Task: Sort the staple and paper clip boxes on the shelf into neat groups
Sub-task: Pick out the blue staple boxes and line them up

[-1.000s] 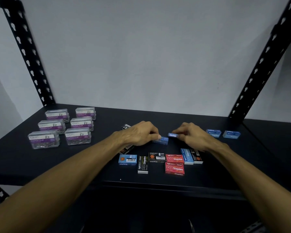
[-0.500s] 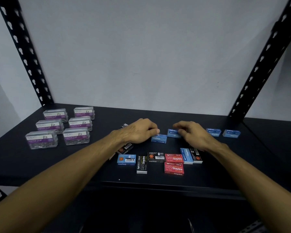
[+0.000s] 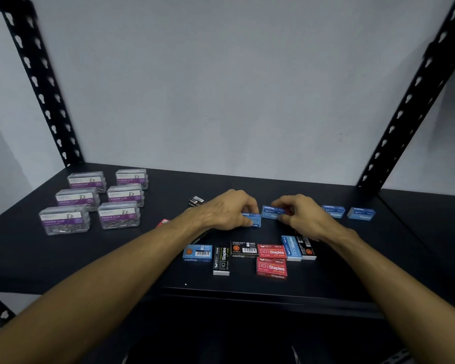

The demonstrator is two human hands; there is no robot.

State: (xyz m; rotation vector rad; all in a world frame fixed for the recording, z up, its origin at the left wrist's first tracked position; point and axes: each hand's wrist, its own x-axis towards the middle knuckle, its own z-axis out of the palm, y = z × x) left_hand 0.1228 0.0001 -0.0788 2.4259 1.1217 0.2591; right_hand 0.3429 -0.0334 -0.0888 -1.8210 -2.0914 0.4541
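Note:
My left hand (image 3: 225, 210) grips a blue staple box (image 3: 254, 220) at the middle of the black shelf (image 3: 63, 258). Just to its right, my right hand (image 3: 302, 216) pinches another blue staple box (image 3: 271, 212). Two more blue staple boxes (image 3: 333, 210) (image 3: 361, 213) lie side by side further right. In front of my hands sits a mixed cluster of red staple boxes (image 3: 271, 261), black staple boxes (image 3: 243, 249) and blue ones (image 3: 197, 253). Several clear paper clip boxes (image 3: 97, 200) with purple labels stand in two rows at the back left.
A black staple box (image 3: 196, 200) lies behind my left wrist, and a red box edge (image 3: 163, 222) peeks out beside my left forearm. Perforated black uprights (image 3: 41, 82) (image 3: 415, 95) frame the shelf against a white wall. The shelf's front edge (image 3: 247, 298) runs just before the cluster.
Both hands have shifted slightly away from me with their blue boxes; the right hand's box now sits closer to the pair at the right. The camera dipped a little.

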